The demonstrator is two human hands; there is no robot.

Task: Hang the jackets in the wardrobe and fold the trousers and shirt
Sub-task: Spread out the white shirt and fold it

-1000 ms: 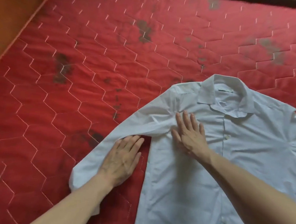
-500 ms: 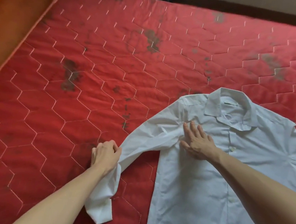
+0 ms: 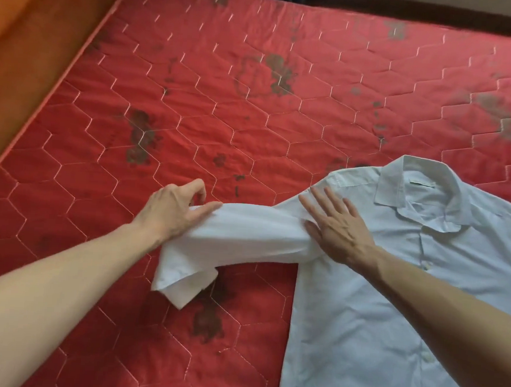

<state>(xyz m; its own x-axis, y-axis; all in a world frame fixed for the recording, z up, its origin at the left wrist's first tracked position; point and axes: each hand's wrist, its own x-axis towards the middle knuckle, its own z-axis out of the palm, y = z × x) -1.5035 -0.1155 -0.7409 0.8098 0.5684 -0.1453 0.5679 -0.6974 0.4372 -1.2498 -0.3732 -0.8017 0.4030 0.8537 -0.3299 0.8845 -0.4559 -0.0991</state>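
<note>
A white button-up shirt [image 3: 392,293] lies front side up on the red quilted mattress [image 3: 194,104], collar pointing away from me. My left hand [image 3: 174,209] pinches the shirt's sleeve [image 3: 245,238] and holds it lifted off the mattress, with the cuff end drooping below my wrist. My right hand [image 3: 336,226] lies flat with fingers spread on the shirt's shoulder, where the sleeve joins the body. No jackets or trousers are in view.
The mattress carries several dark stains and stretches wide to the left and far side of the shirt. An orange-brown wooden bed frame [image 3: 27,26] runs along the left edge. A dark strip lies beyond the far edge.
My left hand went from pressing flat on the sleeve to gripping it, then lifted it up and away from me. My right hand slid up to the shoulder.
</note>
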